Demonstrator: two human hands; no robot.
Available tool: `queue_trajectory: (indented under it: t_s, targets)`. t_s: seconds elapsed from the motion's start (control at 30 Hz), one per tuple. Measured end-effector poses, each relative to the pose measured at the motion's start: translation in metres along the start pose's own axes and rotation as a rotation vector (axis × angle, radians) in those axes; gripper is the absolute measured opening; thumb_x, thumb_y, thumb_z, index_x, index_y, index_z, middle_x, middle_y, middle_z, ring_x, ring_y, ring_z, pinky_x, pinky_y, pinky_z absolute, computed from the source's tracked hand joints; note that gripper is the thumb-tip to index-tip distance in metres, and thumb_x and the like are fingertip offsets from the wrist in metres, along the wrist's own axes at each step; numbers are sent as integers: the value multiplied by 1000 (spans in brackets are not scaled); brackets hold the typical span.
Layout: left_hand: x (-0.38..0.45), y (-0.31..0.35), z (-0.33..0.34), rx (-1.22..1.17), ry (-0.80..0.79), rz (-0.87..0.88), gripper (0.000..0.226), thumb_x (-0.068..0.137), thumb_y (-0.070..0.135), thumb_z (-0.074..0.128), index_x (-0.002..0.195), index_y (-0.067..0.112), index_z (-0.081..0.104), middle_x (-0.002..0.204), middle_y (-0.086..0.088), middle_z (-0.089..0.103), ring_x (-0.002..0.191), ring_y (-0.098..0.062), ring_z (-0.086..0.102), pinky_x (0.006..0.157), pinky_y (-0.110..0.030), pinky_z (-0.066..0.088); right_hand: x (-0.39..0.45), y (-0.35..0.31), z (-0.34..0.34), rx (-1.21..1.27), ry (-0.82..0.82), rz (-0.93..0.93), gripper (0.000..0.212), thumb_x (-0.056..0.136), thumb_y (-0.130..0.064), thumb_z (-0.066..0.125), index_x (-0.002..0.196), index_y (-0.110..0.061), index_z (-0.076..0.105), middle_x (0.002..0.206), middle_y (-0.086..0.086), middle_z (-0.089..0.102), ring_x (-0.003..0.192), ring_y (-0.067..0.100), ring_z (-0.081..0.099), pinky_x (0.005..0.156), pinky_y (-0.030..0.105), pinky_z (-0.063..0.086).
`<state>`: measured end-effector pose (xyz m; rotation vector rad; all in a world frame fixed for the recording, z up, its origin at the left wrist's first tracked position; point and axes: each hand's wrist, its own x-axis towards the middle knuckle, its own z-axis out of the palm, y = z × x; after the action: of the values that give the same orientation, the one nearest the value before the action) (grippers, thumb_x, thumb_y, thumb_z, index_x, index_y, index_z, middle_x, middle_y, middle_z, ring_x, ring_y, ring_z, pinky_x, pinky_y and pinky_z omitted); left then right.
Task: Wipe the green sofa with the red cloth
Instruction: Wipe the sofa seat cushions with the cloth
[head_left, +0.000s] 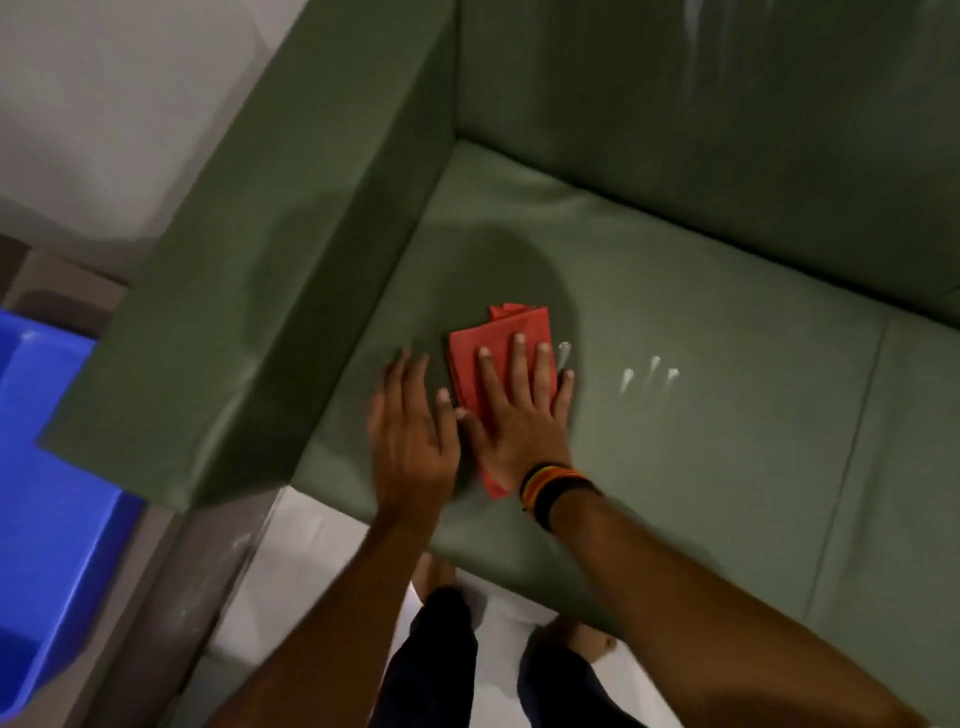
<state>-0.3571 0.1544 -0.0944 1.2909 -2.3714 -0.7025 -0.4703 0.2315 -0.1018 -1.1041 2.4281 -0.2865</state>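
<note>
The green sofa (701, 291) fills most of the view, its seat cushion running from the left armrest to the right edge. A folded red cloth (506, 338) lies flat on the seat near the armrest. My right hand (519, 410) presses flat on the cloth with fingers spread, a striped band on its wrist. My left hand (410, 426) rests flat on the seat just left of the cloth, fingers apart, its thumb close to the cloth's edge. Small white streaks (649, 376) mark the seat to the right of the cloth.
The sofa's armrest (249, 291) rises at the left. A blue plastic bin (47, 493) stands on the floor beyond it. More white marks (696, 47) streak the backrest at top right. My legs and bare feet show below the seat's front edge.
</note>
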Motion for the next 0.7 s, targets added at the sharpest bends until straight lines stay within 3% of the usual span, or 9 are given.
queue_trajectory:
  t_s: [0.1,0.27,0.37,0.47,0.53,0.6,0.7]
  targets:
    - [48,-21,25,75,-105,212,53,109,27,36,155,3,47,165,-17,45,157,-32,36,132,-49,23,29,-7,21,-136,138,-9,67,101,-56,31,161,-34,13,173,11,6,160,38,2,124,68,5]
    - [82,-13,58,141,-117,359,52,111,24,34,159,6,44,169,-13,39,160,-30,31,133,-49,20,80,32,-8,-153,186,-140,63,98,-45,37,159,-35,24,172,4,16,160,32,11,126,63,10]
    - [82,4,68,216,-159,370,53,111,25,32,162,9,38,173,-11,32,163,-28,25,134,-50,17,80,92,-32,-128,247,148,66,96,-40,39,159,-35,23,172,5,15,160,34,11,126,64,10]
    - [81,14,70,336,-231,374,57,111,29,27,166,13,29,176,-7,24,165,-26,18,134,-52,19,15,143,-33,-52,320,489,67,98,-39,38,161,-34,17,173,5,10,160,34,8,126,63,10]
    - [81,17,68,364,-245,372,59,110,29,26,167,13,26,177,-7,21,165,-26,16,133,-53,19,-39,136,-15,-19,347,626,66,98,-39,36,161,-31,18,173,7,12,160,35,9,125,64,13]
    - [81,17,67,391,-236,378,60,109,29,27,167,13,24,177,-7,21,165,-27,16,133,-53,20,-71,98,9,-24,343,650,65,99,-38,36,161,-26,22,171,10,16,159,38,13,124,64,17]
    - [81,15,72,401,-225,375,61,108,28,28,167,13,24,177,-8,21,165,-27,17,134,-53,19,-50,44,26,-28,250,434,64,102,-40,37,162,-26,20,172,9,13,159,38,9,127,63,12]
